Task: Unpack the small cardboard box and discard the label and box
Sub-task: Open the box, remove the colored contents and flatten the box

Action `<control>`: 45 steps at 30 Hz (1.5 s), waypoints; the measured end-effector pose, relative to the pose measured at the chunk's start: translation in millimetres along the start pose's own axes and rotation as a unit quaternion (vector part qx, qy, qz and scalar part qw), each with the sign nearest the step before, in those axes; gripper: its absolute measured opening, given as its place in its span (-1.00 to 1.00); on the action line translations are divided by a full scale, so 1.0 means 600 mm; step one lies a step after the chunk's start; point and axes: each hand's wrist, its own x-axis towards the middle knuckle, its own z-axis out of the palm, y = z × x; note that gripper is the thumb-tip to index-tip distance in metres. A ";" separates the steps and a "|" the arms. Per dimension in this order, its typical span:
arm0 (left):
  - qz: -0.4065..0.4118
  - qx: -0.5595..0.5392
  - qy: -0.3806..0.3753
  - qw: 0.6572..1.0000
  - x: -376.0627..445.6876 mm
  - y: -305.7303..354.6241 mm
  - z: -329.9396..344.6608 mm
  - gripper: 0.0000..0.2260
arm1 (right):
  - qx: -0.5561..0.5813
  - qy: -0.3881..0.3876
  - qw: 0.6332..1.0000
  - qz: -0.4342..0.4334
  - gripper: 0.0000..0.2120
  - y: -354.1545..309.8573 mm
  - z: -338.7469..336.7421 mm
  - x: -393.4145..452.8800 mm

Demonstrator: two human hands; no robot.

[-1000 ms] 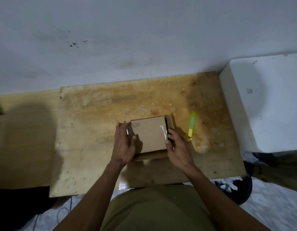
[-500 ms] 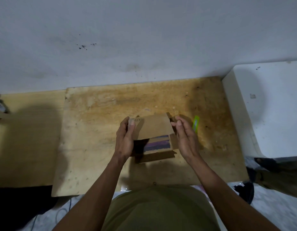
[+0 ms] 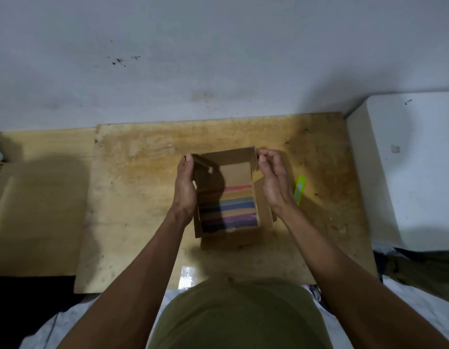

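Observation:
A small brown cardboard box (image 3: 231, 238) sits on the wooden board (image 3: 143, 197) with its lid (image 3: 228, 159) swung up and back. Inside lies something with pink, teal, blue and purple stripes (image 3: 233, 210). My left hand (image 3: 184, 190) presses along the box's left side, its fingertips on the lid's left corner. My right hand (image 3: 273, 182) is at the right side, thumb and fingers pinching the lid's right corner.
A yellow-green utility knife (image 3: 300, 190) lies just right of my right hand. A clear piece of tape or plastic (image 3: 186, 277) rests at the board's near edge. A white block (image 3: 415, 167) stands to the right, a white wall behind.
The lid went from flat and closed to fully raised, exposing the striped contents. Both hands moved from the box's top to the lid's far corners.

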 end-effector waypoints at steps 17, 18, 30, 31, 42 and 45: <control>-0.009 0.068 -0.016 0.998 0.003 -0.015 -0.011 -0.58 | -0.077 -0.096 0.992 0.035 -0.37 0.017 0.049 -0.024; -0.006 0.075 -0.014 0.997 0.005 -0.019 -0.014 -0.57 | -0.083 -0.092 0.992 0.038 -0.35 0.016 0.050 -0.026; 0.001 0.112 -0.002 0.994 0.016 -0.028 -0.019 -0.51 | -0.176 -0.073 0.981 0.037 -0.27 0.036 0.036 -0.031; 0.005 0.108 0.002 0.994 0.015 -0.026 -0.018 -0.52 | -0.170 -0.075 0.982 0.035 -0.25 0.035 0.039 -0.034; 0.044 0.157 0.218 0.962 0.023 -0.033 -0.002 -0.55 | -0.249 0.022 0.967 -0.039 -0.09 0.030 0.006 -0.032; 0.132 0.229 0.274 0.925 0.019 -0.033 0.000 -0.69 | -0.371 0.020 0.918 -0.139 -0.16 0.028 -0.001 -0.031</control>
